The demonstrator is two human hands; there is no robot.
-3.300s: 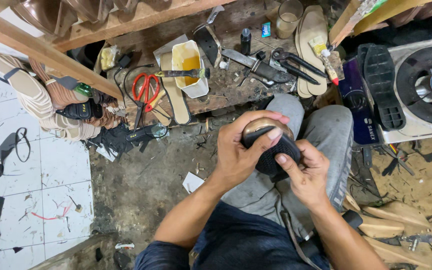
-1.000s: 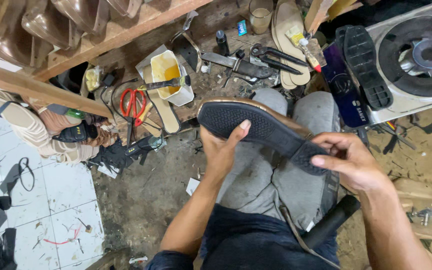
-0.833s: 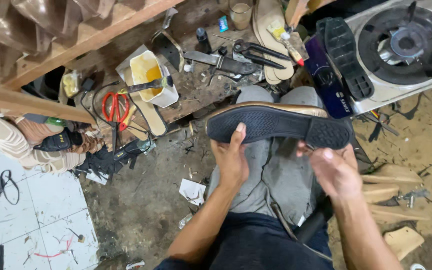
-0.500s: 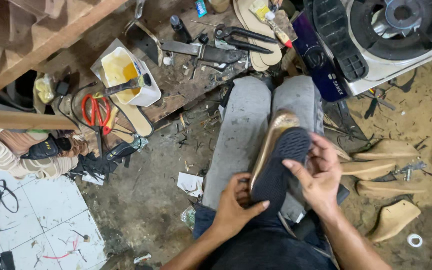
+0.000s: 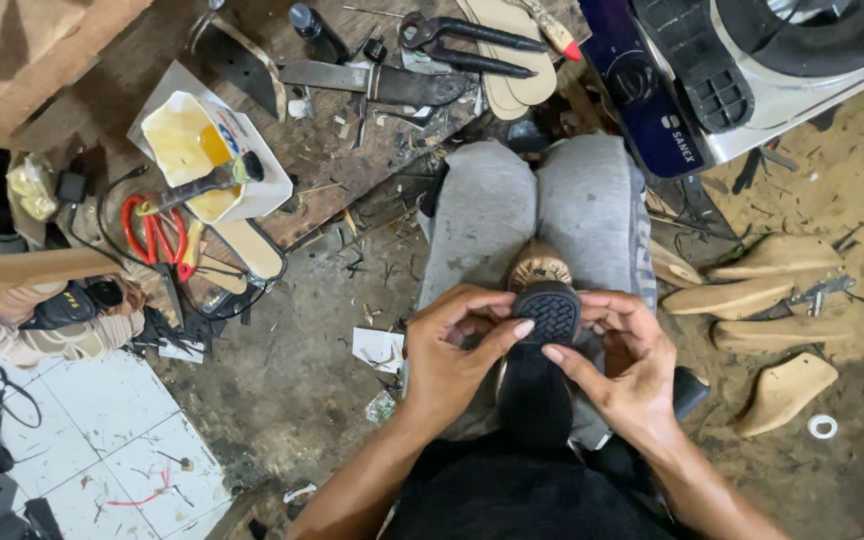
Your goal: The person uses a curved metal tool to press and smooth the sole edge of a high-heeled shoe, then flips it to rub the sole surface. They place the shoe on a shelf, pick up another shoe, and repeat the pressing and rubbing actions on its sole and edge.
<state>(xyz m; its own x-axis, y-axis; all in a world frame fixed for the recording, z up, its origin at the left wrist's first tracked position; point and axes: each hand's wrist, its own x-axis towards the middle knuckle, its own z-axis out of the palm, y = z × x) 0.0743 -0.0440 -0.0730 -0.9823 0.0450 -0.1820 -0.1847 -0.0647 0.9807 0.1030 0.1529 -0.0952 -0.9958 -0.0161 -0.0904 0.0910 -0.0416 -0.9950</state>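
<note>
Left hand (image 5: 452, 350) and right hand (image 5: 627, 365) pinching black sole (image 5: 547, 312) against shoe (image 5: 539, 268) on lap; likely light, flexible rubber, best gripped at edges.

Red-handled scissors (image 5: 157, 232) at nine o'clock; white glue container (image 5: 192, 150) with brush at ten; knife (image 5: 372, 82) and black pliers (image 5: 472, 42) at twelve; wooden shoe lasts (image 5: 767, 290) at three o'clock.

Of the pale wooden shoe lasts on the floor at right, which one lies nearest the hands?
The lowest wooden last, lying below the other three, is nearest the right hand; the others lie farther up.
</note>
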